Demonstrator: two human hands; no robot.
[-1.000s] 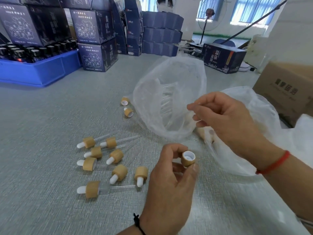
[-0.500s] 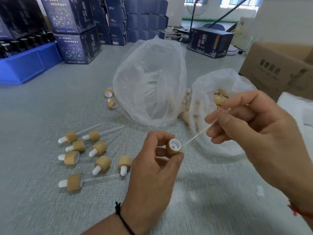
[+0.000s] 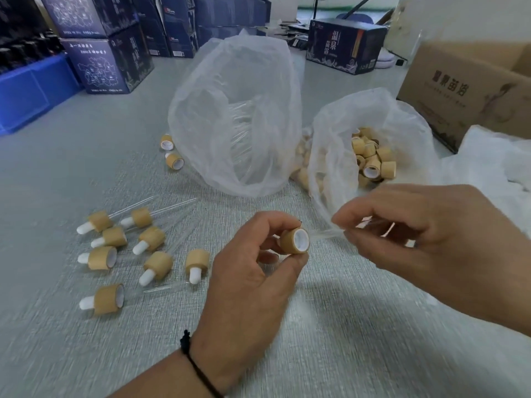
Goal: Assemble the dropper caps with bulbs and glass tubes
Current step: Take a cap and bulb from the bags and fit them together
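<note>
The left hand [image 3: 253, 271] holds one tan dropper cap [image 3: 293, 241] between its thumb and first finger, just above the grey worktop [image 3: 71, 168]. The cap's open white end faces the right hand [image 3: 425, 239]. The right hand pinches a thin glass tube [image 3: 327, 233] with its curled fingers. The tube lies level, and its tip is right at the cap's white opening. It is too blurry to tell if the tip is inside the cap or just touching it. The two hands are close together, with the cap and tube between them.

To the left of the left hand, a bunch of finished droppers [image 3: 126, 248] lies on the worktop. Each has a tan cap with a white bulb, and some show a clear tube. Two more loose caps [image 3: 172, 155] lie farther back, beside a big clear plastic bag [image 3: 238, 116] with glass tubes inside. Another plastic bag [image 3: 370, 145], behind the right hand, is full of tan caps. A brown cardboard box [image 3: 471, 90] sits at the far right. Dark blue boxes [image 3: 106, 61] and a blue bin [image 3: 31, 90] stand at the far left.
</note>
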